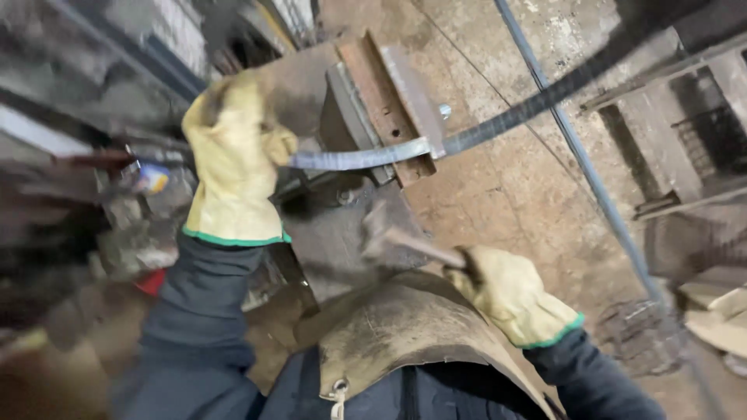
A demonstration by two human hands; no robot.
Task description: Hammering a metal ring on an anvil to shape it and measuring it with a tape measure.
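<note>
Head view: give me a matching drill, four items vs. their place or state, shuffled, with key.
Items:
1. left hand
2. right hand
3. metal bar
4. leather apron

Places or states:
A. worn at the person's front, low in frame
B. closed on the hammer handle
C. curved, passing through the rusty vise
D. gripping the bar's free end

Pairs: 1-D, 2-B, 3-C, 4-A

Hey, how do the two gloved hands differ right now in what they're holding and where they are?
The left hand is raised high beside the anvil, gripping the end of a long curved metal bar; the right hand is low, near the leather apron, gripping a hammer by its wooden handle. The left hand shows the glove's back; the right hand is seen side-on, fist closed. Both wear yellow work gloves with green cuffs over dark sleeves.
</note>
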